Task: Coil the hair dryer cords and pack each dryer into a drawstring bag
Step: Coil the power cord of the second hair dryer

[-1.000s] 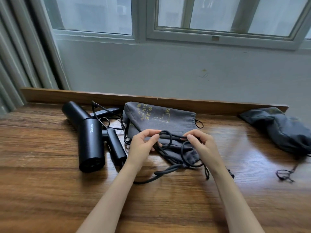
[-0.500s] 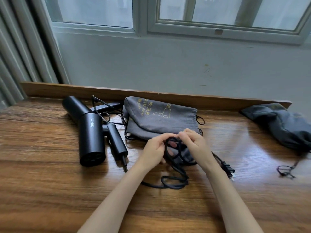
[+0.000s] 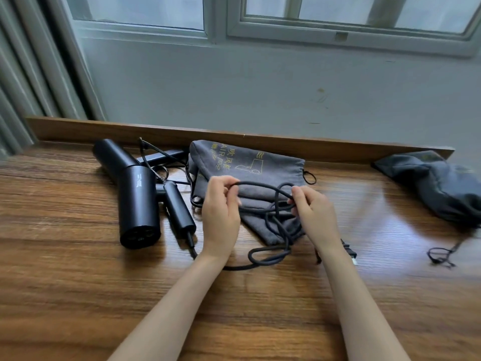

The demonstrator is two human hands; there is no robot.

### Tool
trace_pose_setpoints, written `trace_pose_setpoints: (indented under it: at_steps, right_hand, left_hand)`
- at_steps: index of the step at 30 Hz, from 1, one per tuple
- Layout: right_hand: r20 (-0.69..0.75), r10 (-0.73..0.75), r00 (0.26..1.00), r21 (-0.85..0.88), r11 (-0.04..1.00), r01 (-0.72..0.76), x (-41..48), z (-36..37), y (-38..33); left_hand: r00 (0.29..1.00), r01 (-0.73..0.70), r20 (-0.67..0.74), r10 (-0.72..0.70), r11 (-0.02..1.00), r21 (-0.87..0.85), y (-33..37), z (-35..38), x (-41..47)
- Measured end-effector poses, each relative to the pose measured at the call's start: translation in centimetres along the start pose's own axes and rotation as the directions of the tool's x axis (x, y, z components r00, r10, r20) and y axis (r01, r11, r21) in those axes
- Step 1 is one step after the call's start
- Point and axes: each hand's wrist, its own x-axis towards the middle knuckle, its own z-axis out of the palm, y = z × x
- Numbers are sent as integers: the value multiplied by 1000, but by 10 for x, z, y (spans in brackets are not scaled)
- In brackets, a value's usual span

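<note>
The black cord (image 3: 260, 184) is stretched as a loop between both hands, just above the grey drawstring bag (image 3: 247, 165). Its slack lies tangled on the wooden table (image 3: 78, 282) and runs left to the hair dryer (image 3: 139, 204). The left hand (image 3: 221, 212) pinches one end of the loop and the right hand (image 3: 315, 214) curls its fingers round the other. Coiling looks only partly done. The next move calls for gathering the slack and the plug (image 3: 348, 252) into even loops.
</note>
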Motion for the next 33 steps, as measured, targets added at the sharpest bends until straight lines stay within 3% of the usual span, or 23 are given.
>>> trace_pose_setpoints:
  at_steps: [3,6,7,9,11,12,15,18,20,21,22,23,24,25,26,28,30,33]
  right_hand:
    - [-1,55,998,75,996,-55,0,4,-2]
    - [15,45,999,146,988,-46,-3,6,-4]
    - [11,4,1000,116,993,-5,-3,7,-3]
    - [-3,-103,995,9,995,103,-4,10,-4]
    - [-6,-174,985,-48,984,173,-5,12,-6]
    - [-8,-184,983,-46,982,184,-5,12,-6]
    - [-20,-169,985,-44,985,168,-6,10,-5]
    - [-77,-147,986,-26,989,146,-5,8,-8]
    - [-123,-94,988,88,991,105,-4,4,-10]
    - [-124,-44,991,174,983,65,-3,2,-10]
    - [-113,5,994,235,972,22,-2,1,-9]
    - [-96,47,994,264,964,-20,-1,0,-8]
    - [-82,77,994,274,960,-52,0,1,-8]
    - [-72,96,993,281,957,-72,0,2,-7]
    - [-70,102,992,287,955,-77,0,3,-6]
    - [-71,99,993,296,952,-74,0,3,-7]
    - [-2,118,993,416,903,-107,1,3,-8]
    - [360,112,926,715,605,-351,-1,8,-15]
  left_hand:
    - [996,91,-12,-92,995,-44,1,-1,1]
    - [991,98,75,-110,983,153,-4,-5,6]
    - [991,39,116,-69,969,243,-3,-5,7]
    - [949,-224,289,127,916,332,5,-1,6]
    - [818,-497,492,297,796,346,18,8,4]
    - [771,-566,553,317,739,366,23,13,3]
    - [785,-551,578,222,676,489,32,20,9]
    - [784,-569,538,309,703,427,35,16,12]
    - [864,-464,382,329,816,346,35,11,15]
    - [932,-338,233,277,897,286,36,7,19]
    - [985,-173,44,168,967,185,34,1,24]
    - [992,11,-125,-9,1000,12,32,-4,31]
    - [958,166,-195,-210,961,-220,32,-9,39]
    - [926,250,-178,-334,892,-375,29,-13,45]
    - [926,283,-122,-358,870,-404,28,-17,47]
    - [953,294,34,-300,896,-334,27,-19,43]
    - [932,363,137,-336,850,-383,28,-17,35]
    - [876,472,226,-427,659,-586,30,-11,29]
